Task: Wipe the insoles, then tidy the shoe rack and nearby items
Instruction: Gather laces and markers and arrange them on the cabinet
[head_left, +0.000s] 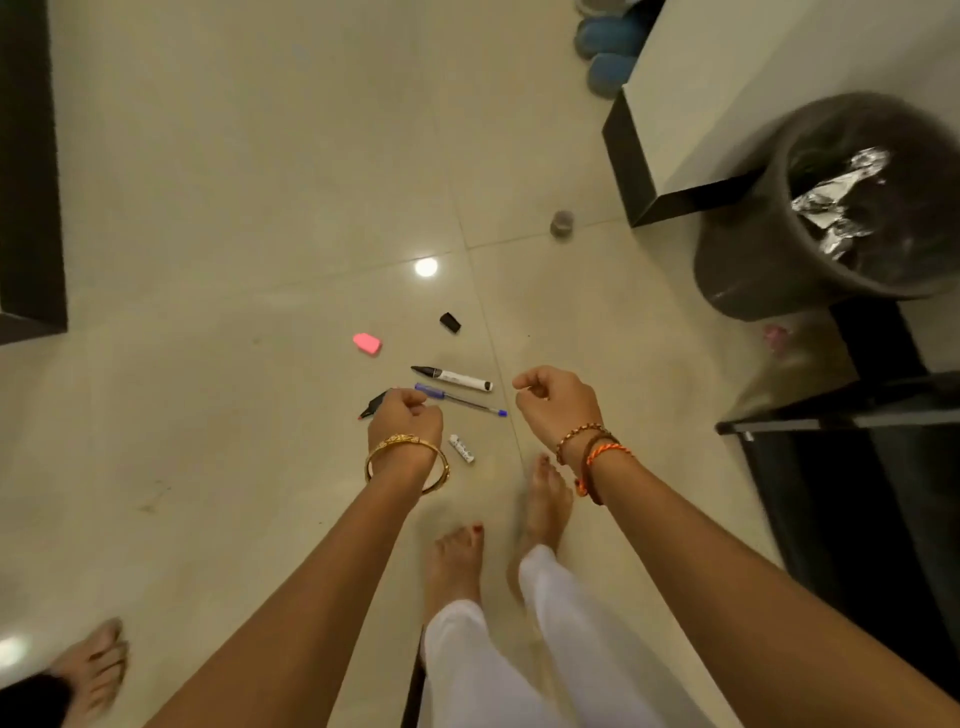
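Small items lie scattered on the cream tiled floor ahead of my bare feet: a white marker (457, 378) with its black tip exposed, a blue pen (462, 400), a pink eraser (367, 343), a black cap (450, 322), a small white tube (462, 449) and a black-and-red marker (373, 406) partly hidden by my left hand. My left hand (406, 418), with a gold bangle at the wrist, hovers above these items with fingers curled and nothing in it. My right hand (556, 402), wearing thread bracelets, hangs beside it, fingers curled and holding nothing.
A dark bin (769, 260) lined with a bag and holding crumpled foil stands at right, beside a white cabinet (727, 93) with a dark base. Blue slippers (608, 47) sit at the top. A small grey object (562, 223) lies on the floor. Another person's foot (93, 665) is at lower left.
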